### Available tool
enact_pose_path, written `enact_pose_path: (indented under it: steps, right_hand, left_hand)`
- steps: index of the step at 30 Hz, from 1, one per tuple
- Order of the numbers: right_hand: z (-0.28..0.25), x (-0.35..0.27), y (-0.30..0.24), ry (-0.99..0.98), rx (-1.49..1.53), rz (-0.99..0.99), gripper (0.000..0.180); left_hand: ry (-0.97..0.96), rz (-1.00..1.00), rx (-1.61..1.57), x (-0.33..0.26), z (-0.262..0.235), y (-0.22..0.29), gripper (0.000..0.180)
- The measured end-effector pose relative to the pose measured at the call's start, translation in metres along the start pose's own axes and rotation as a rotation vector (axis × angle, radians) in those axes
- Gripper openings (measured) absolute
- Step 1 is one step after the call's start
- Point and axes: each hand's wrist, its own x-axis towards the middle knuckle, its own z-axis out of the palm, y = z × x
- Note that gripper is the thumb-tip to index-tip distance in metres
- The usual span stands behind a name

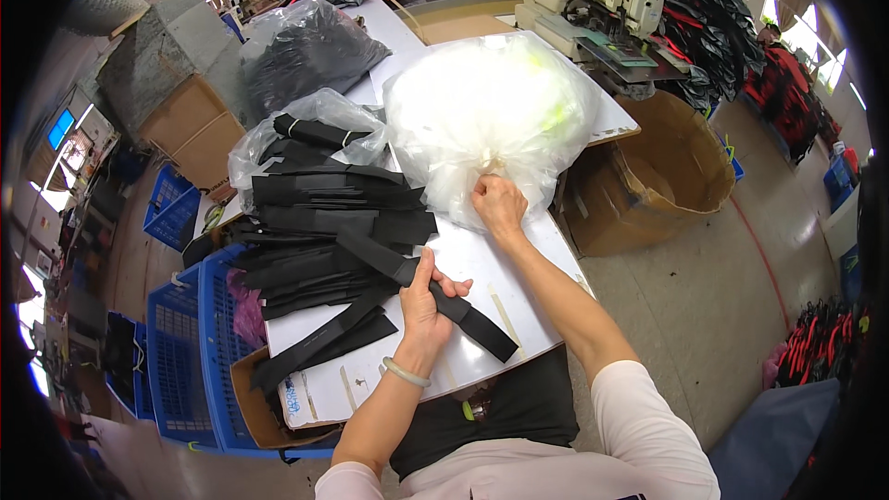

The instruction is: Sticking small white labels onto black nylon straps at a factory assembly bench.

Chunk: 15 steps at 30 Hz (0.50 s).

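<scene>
My left hand (428, 307) is closed round the middle of a black fabric strip (483, 328), thumb on one side and fingers curled on the other. The strip lies slantwise over the white table (468, 264), its upper end over a heap of similar black strips (319, 222). My right hand (500, 206) is a fist at the gathered neck of a big, full clear plastic bag (486, 102); the fingertips are mostly hidden. Whitish contents with a yellow-green patch show through the bag. A pale bangle (406, 372) circles my left wrist.
Behind the heap lies a plastic bag of black material (310, 51). A sewing machine (593, 0) stands at the far right, above an open cardboard box (648, 176). Blue plastic crates (181, 352) line the table's left side. Black and red garments (699, 23) are piled at far right.
</scene>
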Motion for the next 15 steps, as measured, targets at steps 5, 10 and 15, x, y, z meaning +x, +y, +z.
enact_pose_path:
  steps: [5, 10, 15]
  right_hand:
    - [-0.016, 0.009, 0.009, -0.061, 0.119, 0.285, 0.015]
    - [-0.001, -0.006, -0.003, -0.046, -0.042, 0.080, 0.019]
    - [-0.002, -0.002, 0.011, -0.030, -0.089, 0.190, 0.021]
  left_hand:
    - [0.008, 0.038, -0.017, -0.003, -0.009, 0.011, 0.039]
    - [0.033, 0.016, -0.035, -0.008, -0.017, 0.007, 0.038]
    - [0.019, 0.013, -0.019, -0.017, -0.017, 0.012, 0.039]
